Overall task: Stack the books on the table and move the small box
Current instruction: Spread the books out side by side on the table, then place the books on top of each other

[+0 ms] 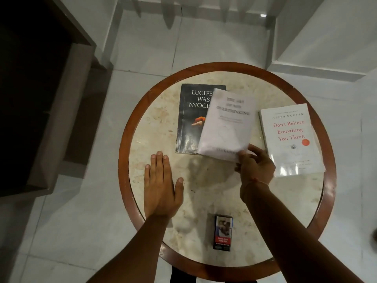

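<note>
Three books lie on a round marble table (155, 119) with a brown wooden rim. A black book (189, 119) lies flat at the back left. My right hand (255, 164) grips the near right corner of a pale lilac book (228, 123), which is blurred and overlaps the black book's right side. A white book with red title (291, 137) lies flat at the right. My left hand (162, 184) rests flat on the table, fingers apart, holding nothing. A small box (223, 232) stands near the table's front edge between my forearms.
The table stands on a white tiled floor (142, 48). A dark wooden piece of furniture (51, 99) is at the left. White steps or ledges (316, 48) rise at the back right.
</note>
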